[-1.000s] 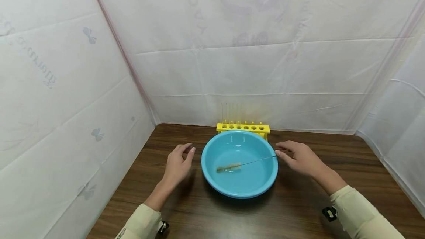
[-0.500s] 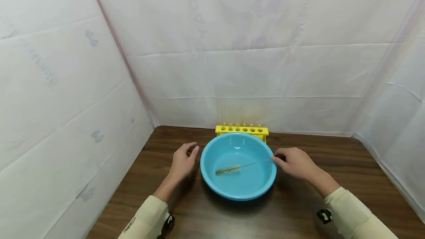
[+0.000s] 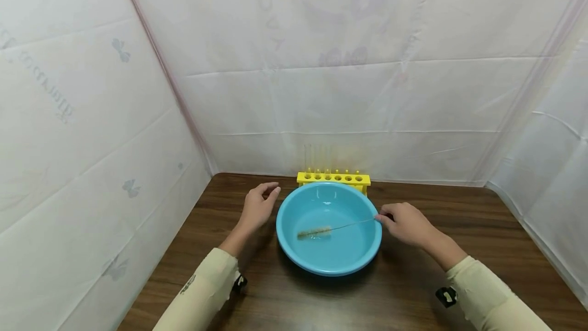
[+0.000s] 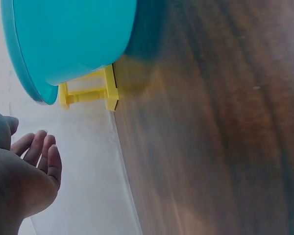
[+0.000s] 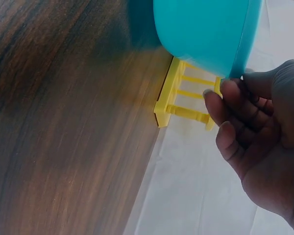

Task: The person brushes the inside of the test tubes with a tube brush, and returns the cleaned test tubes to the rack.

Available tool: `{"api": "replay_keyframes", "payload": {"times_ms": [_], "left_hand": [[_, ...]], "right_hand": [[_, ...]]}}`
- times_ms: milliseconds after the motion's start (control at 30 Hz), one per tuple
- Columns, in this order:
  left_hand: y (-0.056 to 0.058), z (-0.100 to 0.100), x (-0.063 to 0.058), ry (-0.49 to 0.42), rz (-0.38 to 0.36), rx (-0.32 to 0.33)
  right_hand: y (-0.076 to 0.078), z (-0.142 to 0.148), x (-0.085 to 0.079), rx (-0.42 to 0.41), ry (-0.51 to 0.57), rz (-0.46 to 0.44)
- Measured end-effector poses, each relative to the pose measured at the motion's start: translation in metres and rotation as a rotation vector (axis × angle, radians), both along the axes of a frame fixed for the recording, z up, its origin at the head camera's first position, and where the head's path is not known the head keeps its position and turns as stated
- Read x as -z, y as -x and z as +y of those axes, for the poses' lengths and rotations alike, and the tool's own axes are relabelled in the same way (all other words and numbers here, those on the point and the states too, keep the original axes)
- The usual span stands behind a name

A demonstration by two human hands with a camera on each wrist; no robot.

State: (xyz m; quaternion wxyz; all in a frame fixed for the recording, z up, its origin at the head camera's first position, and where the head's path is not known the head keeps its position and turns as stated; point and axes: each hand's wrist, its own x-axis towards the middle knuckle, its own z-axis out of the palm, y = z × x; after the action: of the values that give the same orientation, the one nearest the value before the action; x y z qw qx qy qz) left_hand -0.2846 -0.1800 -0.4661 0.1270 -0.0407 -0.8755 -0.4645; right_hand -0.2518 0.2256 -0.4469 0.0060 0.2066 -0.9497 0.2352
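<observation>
A blue basin stands on the wooden table, and what looks like water glints in its bottom. Inside lies a test tube brush, its bristles toward the left and its thin wire handle slanting up to the right rim. My right hand pinches the end of that wire at the rim, thumb against fingertips; the basin hides the brush in the right wrist view. Left of the basin, my left hand hovers with loosely bent fingers and holds nothing. Its palm and fingers show in the left wrist view, apart from the basin.
Just behind the basin is a yellow test tube rack, partly hidden by it. Clear glass test tubes rise from its left side. White sheeting walls the back and both sides of the table.
My right hand has closed its thumb and fingers on the brush's wire end at the rim. My left hand has moved forward and slightly right, nearer the basin.
</observation>
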Motion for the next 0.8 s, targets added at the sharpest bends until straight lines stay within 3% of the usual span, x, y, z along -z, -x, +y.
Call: {"api": "replay_keyframes", "payload": {"times_ms": [167,400,567,800], "left_hand": [[0.014,0.005,-0.004,0.020,-0.009,0.046],[0.040,0.017,-0.015,0.061,-0.008,0.097],[0.058,0.030,-0.026,0.068,-0.051,0.128],[0.082,0.051,-0.036,0.086,-0.139,0.142]], "right_hand": [[0.000,0.004,0.001,-0.017,0.022,-0.027],[-0.006,0.004,-0.006,-0.087,-0.022,0.011],[-0.007,0.007,-0.009,-0.167,-0.041,0.037],[-0.010,0.009,-0.012,-0.218,-0.061,-0.023]]}}
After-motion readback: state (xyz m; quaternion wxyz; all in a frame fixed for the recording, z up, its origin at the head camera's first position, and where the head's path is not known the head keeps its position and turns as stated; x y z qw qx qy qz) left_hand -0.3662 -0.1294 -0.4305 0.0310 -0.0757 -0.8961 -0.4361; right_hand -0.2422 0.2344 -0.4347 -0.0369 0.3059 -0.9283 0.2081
